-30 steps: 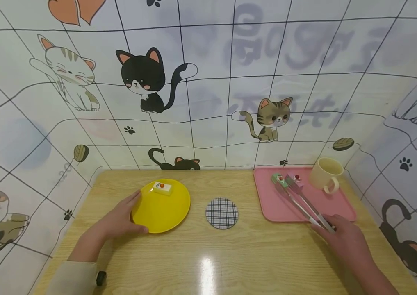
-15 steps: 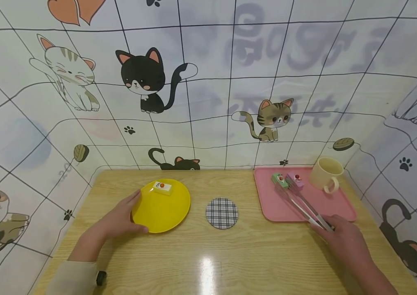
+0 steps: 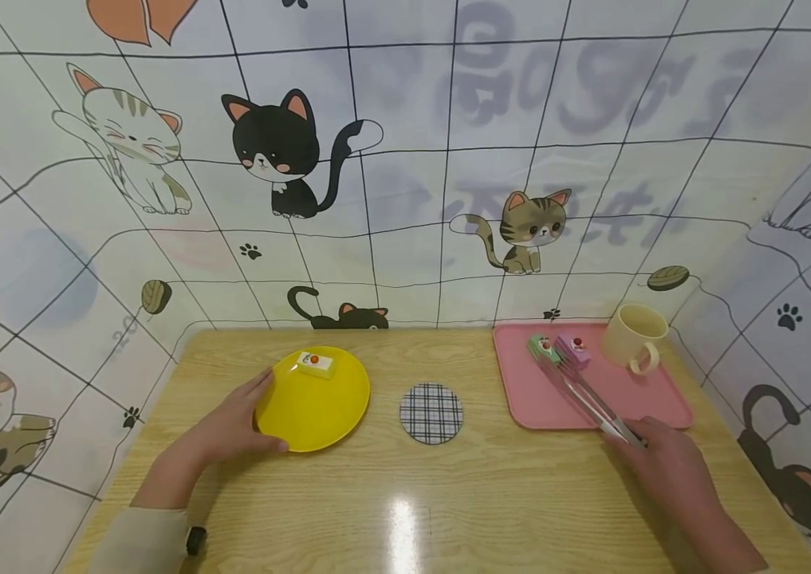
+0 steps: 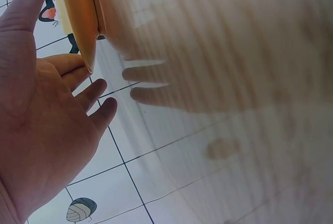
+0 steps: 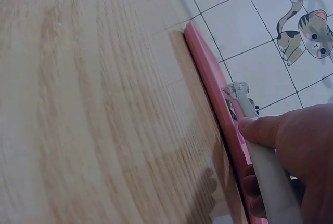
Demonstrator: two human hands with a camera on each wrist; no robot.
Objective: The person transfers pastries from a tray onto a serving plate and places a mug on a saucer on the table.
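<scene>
My right hand [image 3: 671,462] grips the handle of metal tongs [image 3: 595,406], whose two arms reach over the pink tray [image 3: 520,406]. The tips are at a small green cake piece [image 3: 541,349], with a purple cake piece [image 3: 577,351] just to the right; whether they touch either piece cannot be told. In the right wrist view the thumb presses along the tongs' pale handle [image 5: 268,177]. My left hand [image 3: 233,426] rests at the left rim of the yellow plate [image 3: 319,414], thumb and fingers spread along it. A pale yellow cake piece [image 3: 315,364] lies at the plate's back.
A cream mug [image 3: 636,339] stands on the tray's back right corner. Between plate and tray lies a round checked coaster [image 3: 431,413] on the wooden table [image 3: 348,510]. Cat-patterned sheeting [image 3: 405,199] walls the back and both sides.
The arms of the tongs have drawn closer together over the tray. My left hand and the plate keep their place.
</scene>
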